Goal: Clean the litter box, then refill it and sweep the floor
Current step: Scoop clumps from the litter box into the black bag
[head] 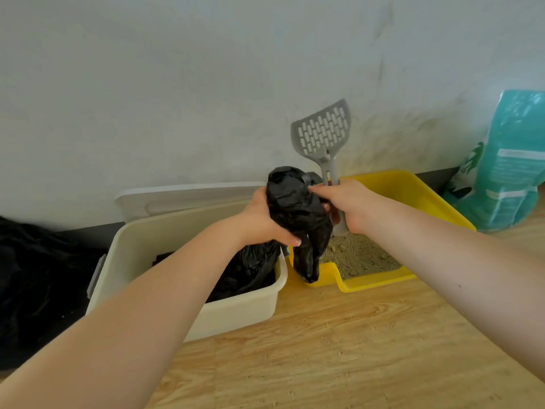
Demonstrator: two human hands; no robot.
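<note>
Now our left hand point(267, 222) grips the bag point(296, 214); right hand point(351, 206) grips the scoop point(323, 134) and pinches the bag. Litter box point(413, 190) sits just under the right hand. We should open the bag wide before scooping.

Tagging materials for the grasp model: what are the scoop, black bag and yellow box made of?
Scoop: looks like rigid grey moulded plastic, matte, with slotted holes.
Black bag: thin plastic film, glossy, crumpled into creases.
Yellow box: likely hard plastic, smooth with a slight sheen and rounded rim.
</note>
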